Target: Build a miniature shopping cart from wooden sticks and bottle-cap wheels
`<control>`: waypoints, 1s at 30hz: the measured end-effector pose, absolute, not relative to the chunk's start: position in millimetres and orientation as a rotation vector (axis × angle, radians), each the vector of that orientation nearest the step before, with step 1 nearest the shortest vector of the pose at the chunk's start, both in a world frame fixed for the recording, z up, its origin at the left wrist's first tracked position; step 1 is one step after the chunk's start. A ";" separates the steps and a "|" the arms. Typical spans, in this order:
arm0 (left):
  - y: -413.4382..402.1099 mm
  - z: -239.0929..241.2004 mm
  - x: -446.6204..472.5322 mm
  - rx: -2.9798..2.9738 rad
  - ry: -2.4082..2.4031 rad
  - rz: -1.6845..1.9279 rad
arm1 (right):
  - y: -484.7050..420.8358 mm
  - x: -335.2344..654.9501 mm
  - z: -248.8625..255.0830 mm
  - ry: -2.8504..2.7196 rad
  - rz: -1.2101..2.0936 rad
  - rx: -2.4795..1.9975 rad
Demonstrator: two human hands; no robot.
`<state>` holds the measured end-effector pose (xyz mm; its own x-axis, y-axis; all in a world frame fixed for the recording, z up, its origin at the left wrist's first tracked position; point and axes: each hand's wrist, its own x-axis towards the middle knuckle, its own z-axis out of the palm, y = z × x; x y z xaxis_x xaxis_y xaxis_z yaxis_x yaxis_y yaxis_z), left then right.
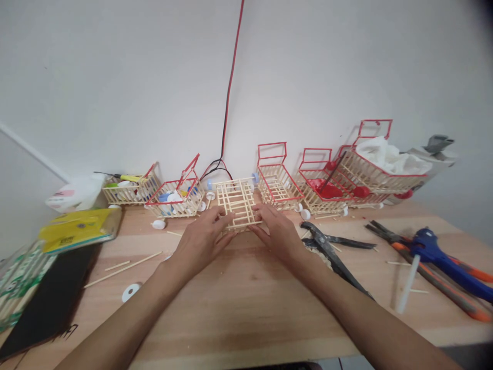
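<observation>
A small unpainted cart frame point(235, 201) made of thin wooden sticks stands on the wooden table point(246, 303), near the wall. My left hand point(203, 237) grips its near left corner with bent fingers. My right hand point(276, 232) holds the near right corner, fingers curled against the sticks. Both forearms reach in from the bottom of the view. White wheels sit on an axle at the frame's far end point(254, 178).
Finished stick carts with red trim line the wall: point(175, 195), point(275, 177), point(323, 185), point(377, 164). Black pliers point(331, 249) lie right of my right hand, a blue glue gun point(439, 257) farther right. Loose sticks point(123, 267), a white cap point(131, 292) and yellow packets point(77, 228) lie left.
</observation>
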<state>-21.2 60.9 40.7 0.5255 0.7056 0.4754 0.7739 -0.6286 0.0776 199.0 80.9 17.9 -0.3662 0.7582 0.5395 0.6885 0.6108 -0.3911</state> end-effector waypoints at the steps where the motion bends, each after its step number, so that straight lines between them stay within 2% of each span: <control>1: 60.9 41.1 -21.0 -2.609 -1.277 -0.699 | 80.7 199.1 18.2 -2.134 0.131 -1.133; 30: 62.8 46.0 -19.2 -2.667 -1.373 -0.642 | 95.6 213.9 17.8 -2.122 0.399 -0.920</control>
<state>-19.2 62.8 46.0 0.5124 0.7620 0.3960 0.7927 -0.5970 0.1231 213.9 95.6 17.8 -0.4391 0.7240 0.5320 0.4815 0.6895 -0.5410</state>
